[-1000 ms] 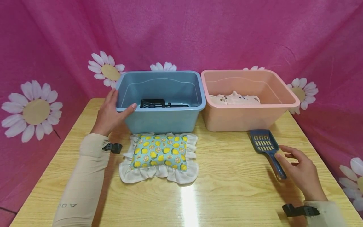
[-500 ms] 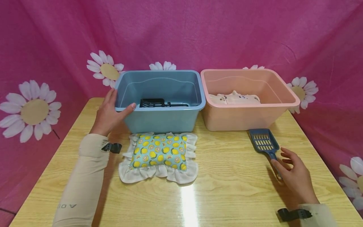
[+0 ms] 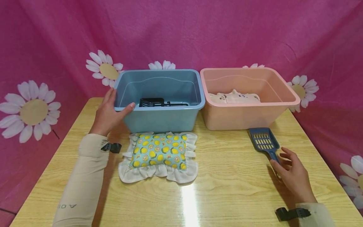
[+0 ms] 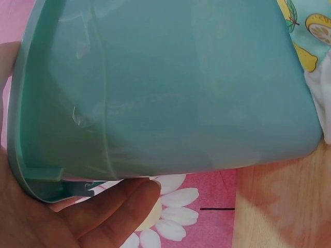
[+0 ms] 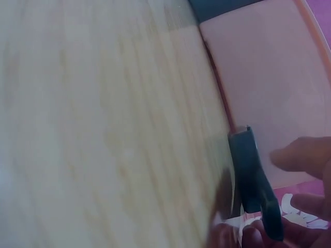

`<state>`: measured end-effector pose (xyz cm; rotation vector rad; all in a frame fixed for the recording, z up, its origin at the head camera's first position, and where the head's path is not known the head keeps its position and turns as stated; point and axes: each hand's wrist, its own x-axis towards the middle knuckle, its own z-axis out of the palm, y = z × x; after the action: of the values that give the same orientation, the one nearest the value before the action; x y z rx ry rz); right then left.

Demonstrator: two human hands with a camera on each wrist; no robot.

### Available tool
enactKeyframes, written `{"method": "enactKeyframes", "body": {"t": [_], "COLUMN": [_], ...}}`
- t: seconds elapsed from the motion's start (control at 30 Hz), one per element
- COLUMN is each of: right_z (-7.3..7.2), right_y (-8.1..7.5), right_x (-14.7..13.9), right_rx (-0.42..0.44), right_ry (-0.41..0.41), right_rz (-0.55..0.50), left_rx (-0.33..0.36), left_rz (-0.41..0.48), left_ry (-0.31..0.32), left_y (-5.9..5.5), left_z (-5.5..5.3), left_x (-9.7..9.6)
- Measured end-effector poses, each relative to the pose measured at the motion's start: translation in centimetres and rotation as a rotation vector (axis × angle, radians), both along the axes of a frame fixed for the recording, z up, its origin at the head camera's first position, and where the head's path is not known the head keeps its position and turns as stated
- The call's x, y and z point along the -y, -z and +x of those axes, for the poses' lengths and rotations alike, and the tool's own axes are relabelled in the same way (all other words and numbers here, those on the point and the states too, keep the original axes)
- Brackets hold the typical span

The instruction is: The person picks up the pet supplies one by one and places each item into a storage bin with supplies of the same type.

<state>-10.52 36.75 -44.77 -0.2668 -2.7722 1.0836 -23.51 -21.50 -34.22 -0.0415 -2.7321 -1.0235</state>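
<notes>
Magenta cloth (image 3: 184, 34) printed with white daisies is hung behind a wood-grain table (image 3: 227, 189). On the blue bin's (image 3: 161, 121) left front corner, the left hand (image 3: 105, 117) is spread, its thumb laid over the front rim. The right hand (image 3: 295, 176) is held over the handle of the slotted scoop (image 3: 270, 152), which lies just before the pink bin (image 3: 244, 118); whether the handle is pinched cannot be told. Black utensils (image 3: 153, 101) are contained in the blue bin, a patterned pale item (image 3: 241, 98) in the pink. Before the blue bin, a frilled lemon-print cushion (image 3: 160, 151) is laid.
</notes>
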Motion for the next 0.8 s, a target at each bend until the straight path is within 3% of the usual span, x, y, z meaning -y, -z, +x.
{"method": "enactKeyframes", "body": {"t": [0.27,0.43,0.8], "right_z": [-0.1,-0.3,-0.5], "right_y": [0.5,0.8,1.1], "right_x": [0.1,0.4,0.4], "right_rx": [0.0,0.011,-0.056], "right_ry": [0.002,0.02,0.035], "right_rz": [0.062,0.037,0.089], "left_rx": [-0.002,-0.001,0.0], "left_rz": [-0.005,-0.001,0.008], "left_ry": [-0.003,-0.005,-0.008], "left_y": [0.0,0.0,0.1], "left_z": [0.1,0.0,0.0], "left_x": [0.1,0.1,0.1]}}
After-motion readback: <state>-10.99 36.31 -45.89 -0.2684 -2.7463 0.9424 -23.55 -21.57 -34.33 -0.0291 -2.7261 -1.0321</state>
